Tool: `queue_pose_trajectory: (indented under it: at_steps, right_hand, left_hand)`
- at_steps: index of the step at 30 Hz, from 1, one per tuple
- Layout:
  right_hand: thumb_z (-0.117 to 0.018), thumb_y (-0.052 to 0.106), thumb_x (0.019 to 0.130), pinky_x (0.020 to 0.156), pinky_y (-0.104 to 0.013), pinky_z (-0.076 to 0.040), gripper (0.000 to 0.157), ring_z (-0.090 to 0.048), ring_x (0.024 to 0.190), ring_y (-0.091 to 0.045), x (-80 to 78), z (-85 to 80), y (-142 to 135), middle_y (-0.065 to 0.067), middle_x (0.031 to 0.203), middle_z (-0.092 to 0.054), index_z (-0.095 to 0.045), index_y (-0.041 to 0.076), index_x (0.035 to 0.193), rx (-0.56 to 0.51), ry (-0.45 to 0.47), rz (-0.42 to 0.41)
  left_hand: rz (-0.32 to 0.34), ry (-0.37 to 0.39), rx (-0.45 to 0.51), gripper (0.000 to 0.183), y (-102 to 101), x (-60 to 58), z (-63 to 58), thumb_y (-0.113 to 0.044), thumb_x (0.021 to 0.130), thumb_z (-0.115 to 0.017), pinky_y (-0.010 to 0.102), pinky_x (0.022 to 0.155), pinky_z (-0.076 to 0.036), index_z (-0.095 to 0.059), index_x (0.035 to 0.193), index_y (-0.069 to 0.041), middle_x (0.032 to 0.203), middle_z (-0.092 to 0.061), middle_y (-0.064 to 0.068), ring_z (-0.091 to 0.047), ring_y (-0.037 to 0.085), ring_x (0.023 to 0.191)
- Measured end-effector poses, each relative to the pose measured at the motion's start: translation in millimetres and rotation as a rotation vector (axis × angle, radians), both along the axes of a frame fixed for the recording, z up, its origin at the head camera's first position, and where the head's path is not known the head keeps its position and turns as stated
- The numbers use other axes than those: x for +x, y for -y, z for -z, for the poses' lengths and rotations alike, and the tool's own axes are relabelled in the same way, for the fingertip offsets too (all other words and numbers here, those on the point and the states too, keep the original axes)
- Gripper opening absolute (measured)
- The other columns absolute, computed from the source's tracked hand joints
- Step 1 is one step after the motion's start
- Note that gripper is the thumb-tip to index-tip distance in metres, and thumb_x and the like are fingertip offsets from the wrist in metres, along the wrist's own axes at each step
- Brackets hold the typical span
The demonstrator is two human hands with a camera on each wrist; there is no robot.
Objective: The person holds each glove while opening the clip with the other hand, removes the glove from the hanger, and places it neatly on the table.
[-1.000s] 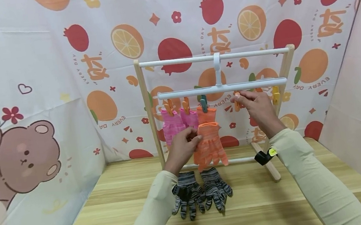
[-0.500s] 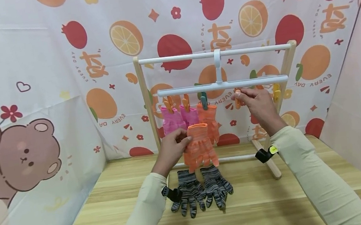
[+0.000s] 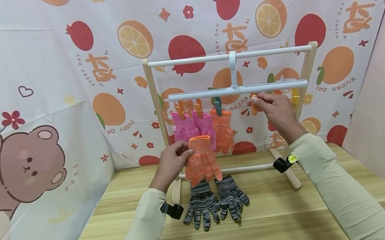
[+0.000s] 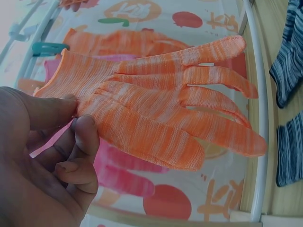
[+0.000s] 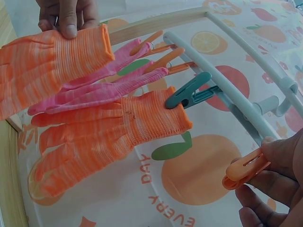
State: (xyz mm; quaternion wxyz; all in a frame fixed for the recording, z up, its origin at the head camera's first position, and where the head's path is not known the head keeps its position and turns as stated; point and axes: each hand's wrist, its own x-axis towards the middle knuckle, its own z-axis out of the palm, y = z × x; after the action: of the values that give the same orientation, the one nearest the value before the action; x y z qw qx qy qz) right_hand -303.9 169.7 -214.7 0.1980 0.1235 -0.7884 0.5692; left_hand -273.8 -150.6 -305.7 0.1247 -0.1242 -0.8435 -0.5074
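Head view is showing two stripy dark gloves [image 3: 203, 204] lying on the table [image 3: 270, 228], lower than the hanger [image 3: 271, 86] and nearer to the person; in front of the hanger and below it, the left hand [image 3: 170, 163] is pinching an orange glove [image 3: 203, 162] by one side near its cuff, and the glove's fingers are dangling free; just under the hanger, right of its hook [image 3: 232, 60], the right hand [image 3: 279, 112] is squeezing an orange clip [image 5: 248, 168] between thumb and fingers; how wide its mouth is opening, I cannot tell; under the hanger's left half, two pink gloves [image 3: 183, 127] and a second orange glove [image 3: 223, 132] are hanging; behind the hanger, a fruit cloth [image 3: 198, 19] is filling the back; maybe trouble is waiting: with one side pinched, the cuff could be folding and missing the clip; if the clip is biting only a thin edge, the glove could be falling; a hard tug could be swinging the hanger.
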Motion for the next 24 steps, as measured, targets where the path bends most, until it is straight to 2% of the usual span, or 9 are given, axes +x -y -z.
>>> queue_pose_trajectory:
  at_steps: [8,13,17,24]
  right_hand:
    - [-0.065,0.037,0.100,0.104,-0.044,-0.043,0.042,-0.056,0.111,-0.019,-0.2,0.3,0,-0.010,0.120,-0.072,-0.069,0.010,0.132,0.008,-0.008,-0.003]
    - [-0.065,0.038,0.100,0.102,-0.043,-0.043,0.042,-0.057,0.111,-0.018,-1.2,0.1,-1,-0.009,0.117,-0.072,-0.070,0.009,0.131,0.013,-0.017,0.003]
    - [-0.065,0.037,0.101,0.099,-0.040,-0.044,0.043,-0.057,0.111,-0.017,-0.9,-0.1,-1,-0.009,0.120,-0.071,-0.068,0.008,0.133,0.016,-0.016,0.008]
    - [-0.065,0.036,0.100,0.104,-0.043,-0.043,0.041,-0.057,0.112,-0.019,0.5,0.5,-1,-0.010,0.120,-0.072,-0.070,0.009,0.130,0.009,-0.008,-0.003]
  left_hand:
    - [-0.013,0.012,0.004,0.011,12,-0.2,2.3,-0.019,0.101,-0.067,0.035,0.066,-0.053,-0.068,0.107,-0.010,0.086,-0.064,0.006,-0.060,0.022,0.069]
    - [-0.021,0.010,0.002,0.011,15,1.7,1.5,-0.018,0.100,-0.067,0.040,0.067,-0.054,-0.069,0.106,-0.010,0.086,-0.064,0.007,-0.059,0.022,0.068]
    - [-0.035,0.009,0.003,0.009,18,1.8,2.4,-0.017,0.100,-0.067,0.035,0.065,-0.053,-0.069,0.105,-0.010,0.087,-0.064,0.007,-0.059,0.021,0.068]
    - [-0.046,0.012,-0.004,0.010,29,2.4,5.0,-0.015,0.100,-0.067,0.033,0.065,-0.054,-0.068,0.107,-0.008,0.088,-0.065,0.008,-0.060,0.021,0.068]
